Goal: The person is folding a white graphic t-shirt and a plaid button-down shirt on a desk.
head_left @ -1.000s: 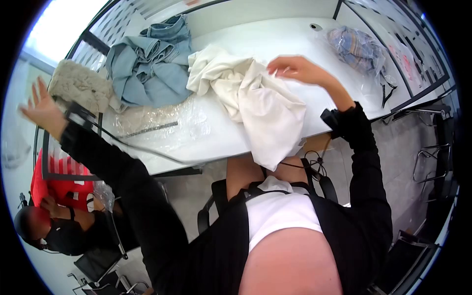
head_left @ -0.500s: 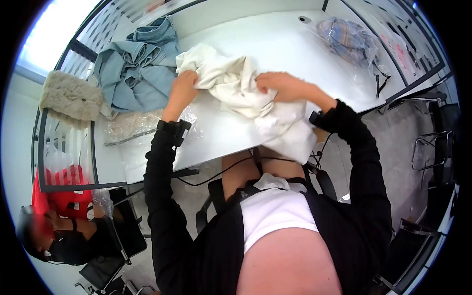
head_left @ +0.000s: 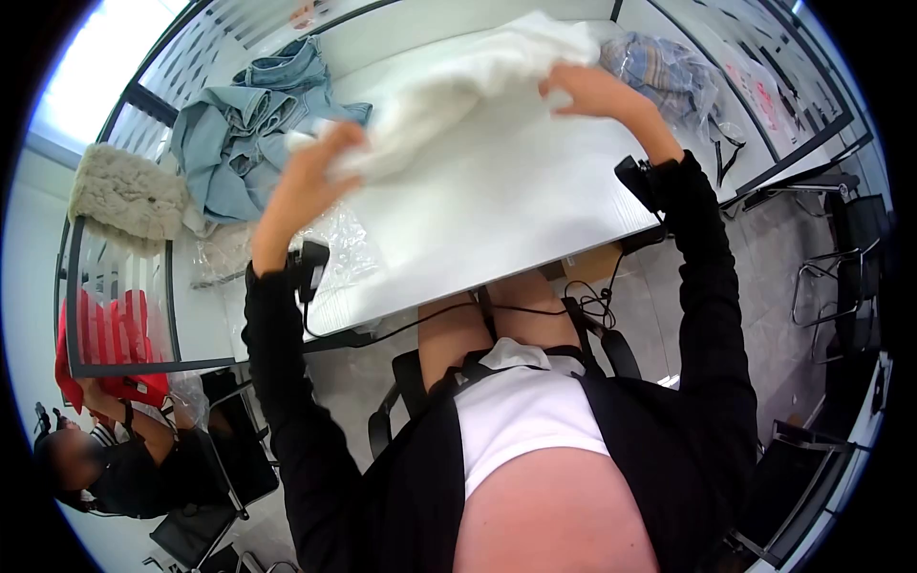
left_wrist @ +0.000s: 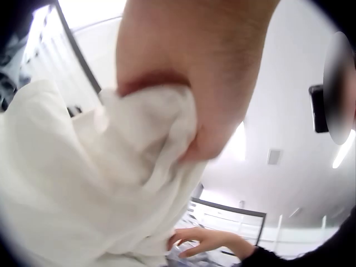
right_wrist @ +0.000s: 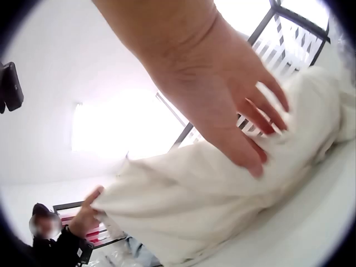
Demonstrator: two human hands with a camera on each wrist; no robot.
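A white cloth (head_left: 478,81), blurred, is held over the far part of the white table (head_left: 497,191). Its edge is gripped by the left hand (head_left: 310,181), with the fingers curled round the fabric. The right hand (head_left: 602,93) is held open at the cloth, its fingers spread and slightly bent; whether the fabric is touched by it cannot be told. Blue denim (head_left: 224,134) is heaped on the table's left side, and a bagged plaid item (head_left: 659,72) is seen at its far right.
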